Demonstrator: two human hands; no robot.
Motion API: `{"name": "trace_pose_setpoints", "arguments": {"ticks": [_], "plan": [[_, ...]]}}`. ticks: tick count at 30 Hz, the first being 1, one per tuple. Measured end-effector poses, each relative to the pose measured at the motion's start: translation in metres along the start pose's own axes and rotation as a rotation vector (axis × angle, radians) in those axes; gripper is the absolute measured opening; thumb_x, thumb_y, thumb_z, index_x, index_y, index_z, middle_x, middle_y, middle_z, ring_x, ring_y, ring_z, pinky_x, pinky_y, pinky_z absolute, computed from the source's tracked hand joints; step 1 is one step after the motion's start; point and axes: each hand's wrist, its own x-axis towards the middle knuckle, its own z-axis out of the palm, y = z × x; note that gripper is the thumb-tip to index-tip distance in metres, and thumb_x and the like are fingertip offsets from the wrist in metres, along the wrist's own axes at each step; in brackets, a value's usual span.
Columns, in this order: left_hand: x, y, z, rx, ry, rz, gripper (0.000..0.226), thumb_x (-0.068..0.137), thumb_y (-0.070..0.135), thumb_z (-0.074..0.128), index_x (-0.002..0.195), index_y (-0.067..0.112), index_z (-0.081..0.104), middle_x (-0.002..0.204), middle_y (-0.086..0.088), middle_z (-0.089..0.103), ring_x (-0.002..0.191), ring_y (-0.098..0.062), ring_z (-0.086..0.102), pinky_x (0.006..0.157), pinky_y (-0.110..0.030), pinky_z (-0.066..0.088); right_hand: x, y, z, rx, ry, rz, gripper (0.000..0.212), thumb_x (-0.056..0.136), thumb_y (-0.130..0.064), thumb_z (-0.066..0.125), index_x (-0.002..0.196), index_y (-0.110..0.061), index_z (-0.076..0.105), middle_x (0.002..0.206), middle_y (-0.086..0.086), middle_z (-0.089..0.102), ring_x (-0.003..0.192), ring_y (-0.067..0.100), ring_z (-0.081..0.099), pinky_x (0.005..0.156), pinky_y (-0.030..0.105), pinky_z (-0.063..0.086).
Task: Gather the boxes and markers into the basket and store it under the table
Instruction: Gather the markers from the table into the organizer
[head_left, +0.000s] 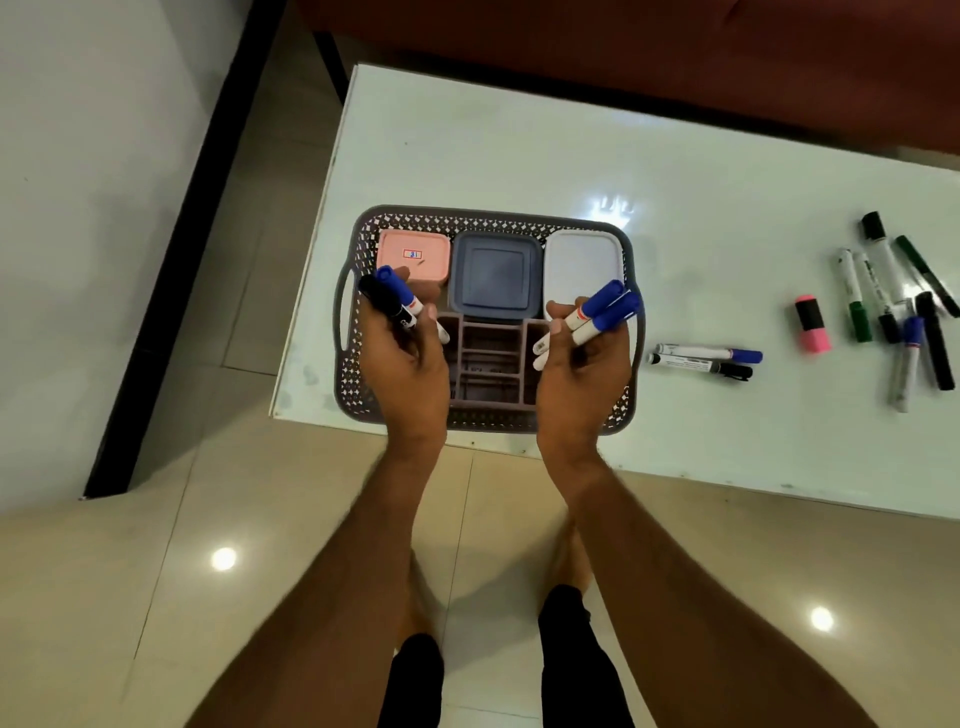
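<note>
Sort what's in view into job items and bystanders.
Job: grey perforated plastic basket; pink, dark blue and white lidded boxes; markers in both hands; loose markers on the glass table.

Bystanders: red sofa.

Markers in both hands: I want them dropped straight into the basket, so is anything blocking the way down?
Nothing visible blocks it. The left hand and right hand hold their markers directly above the basket, over the open divider tray in front of the three boxes.
</note>
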Motion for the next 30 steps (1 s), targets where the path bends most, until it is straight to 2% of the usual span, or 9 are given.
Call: {"name": "trace_pose_setpoints", "arguments": {"ticks": [2, 4, 6, 8, 11, 14, 16, 19, 30], "plan": [[-0.001, -0.004, 0.004, 0.004, -0.001, -0.028, 0.041, 0.095, 0.007, 0.066, 0.134, 0.001, 0.055, 0.118, -0.012, 0.071, 0.108, -0.024, 0.07, 0.1, -0.039, 0.057, -0.001, 0.006, 0.003, -0.021, 0.005, 0.021, 0.028, 0.098, 0.004, 0.065, 0.123, -0.006, 0.061, 0.115, 0.012, 0.076, 0.109, 0.022, 0.074, 0.106, 0.042, 0.058], [-0.005, -0.004, 0.008, 0.007, -0.026, -0.032, 0.044, 0.09, -0.007, 0.066, 0.129, 0.011, 0.054, 0.116, 0.013, 0.069, 0.11, -0.01, 0.068, 0.104, -0.028, 0.054, 0.0, 0.01, 0.005, -0.046, 0.012, 0.027, 0.032, 0.096, 0.005, 0.067, 0.126, -0.001, 0.061, 0.116, 0.008, 0.077, 0.112, 0.021, 0.074, 0.106, 0.041, 0.057], [-0.008, -0.006, 0.009, -0.006, -0.068, -0.013, 0.056, 0.084, -0.018, 0.063, 0.13, 0.013, 0.053, 0.116, 0.025, 0.065, 0.116, -0.009, 0.066, 0.111, -0.034, 0.05, 0.0, 0.011, 0.006, -0.074, 0.004, 0.012, 0.033, 0.094, 0.006, 0.068, 0.125, -0.002, 0.061, 0.115, 0.004, 0.076, 0.111, 0.017, 0.073, 0.106, 0.036, 0.057], [-0.009, -0.011, 0.01, -0.004, -0.065, -0.004, 0.06, 0.081, -0.017, 0.065, 0.132, 0.012, 0.053, 0.125, 0.009, 0.065, 0.124, -0.019, 0.064, 0.114, -0.046, 0.048, 0.001, 0.012, 0.007, -0.105, -0.009, -0.005, 0.035, 0.093, 0.008, 0.067, 0.126, -0.001, 0.06, 0.116, 0.004, 0.075, 0.11, 0.015, 0.072, 0.103, 0.025, 0.056], [-0.007, -0.012, 0.011, -0.022, -0.047, -0.016, 0.064, 0.08, -0.016, 0.067, 0.132, 0.018, 0.052, 0.13, -0.009, 0.063, 0.128, -0.025, 0.061, 0.113, -0.048, 0.048, 0.002, 0.01, 0.009, -0.131, -0.038, -0.027, 0.044, 0.092, 0.013, 0.065, 0.132, -0.003, 0.057, 0.119, 0.003, 0.071, 0.11, 0.013, 0.07, 0.095, 0.016, 0.055], [-0.009, -0.011, 0.01, -0.012, -0.039, 0.004, 0.06, 0.08, -0.017, 0.067, 0.129, 0.016, 0.055, 0.124, 0.0, 0.065, 0.127, -0.016, 0.061, 0.113, -0.043, 0.048, 0.002, 0.008, 0.009, -0.113, -0.065, -0.034, 0.053, 0.089, 0.016, 0.066, 0.136, -0.007, 0.055, 0.129, 0.003, 0.065, 0.125, 0.019, 0.065, 0.11, 0.028, 0.053], [-0.009, -0.013, 0.018, 0.002, -0.065, 0.008, 0.053, 0.081, -0.017, 0.067, 0.128, 0.008, 0.057, 0.123, -0.003, 0.066, 0.125, -0.016, 0.062, 0.113, -0.041, 0.049, 0.01, 0.01, 0.008, -0.111, -0.055, 0.003, 0.055, 0.089, 0.016, 0.066, 0.138, -0.006, 0.054, 0.131, 0.002, 0.063, 0.13, 0.019, 0.063, 0.114, 0.027, 0.05], [-0.008, -0.015, 0.015, 0.027, -0.053, 0.011, 0.052, 0.082, -0.016, 0.067, 0.13, 0.0, 0.057, 0.126, -0.014, 0.066, 0.125, -0.021, 0.062, 0.113, -0.041, 0.049, 0.007, 0.009, 0.009, -0.125, -0.083, 0.022, 0.057, 0.09, 0.016, 0.067, 0.14, -0.007, 0.053, 0.13, -0.004, 0.061, 0.128, 0.012, 0.063, 0.113, 0.021, 0.048], [-0.007, -0.013, 0.016, 0.051, -0.024, 0.006, 0.055, 0.082, -0.014, 0.069, 0.133, 0.0, 0.055, 0.133, -0.014, 0.062, 0.132, -0.024, 0.057, 0.115, -0.046, 0.046, 0.008, 0.004, 0.003, -0.119, -0.12, 0.014, 0.054, 0.09, 0.006, 0.075, 0.138, -0.009, 0.056, 0.138, 0.007, 0.064, 0.132, 0.019, 0.063, 0.114, 0.041, 0.052]]}}
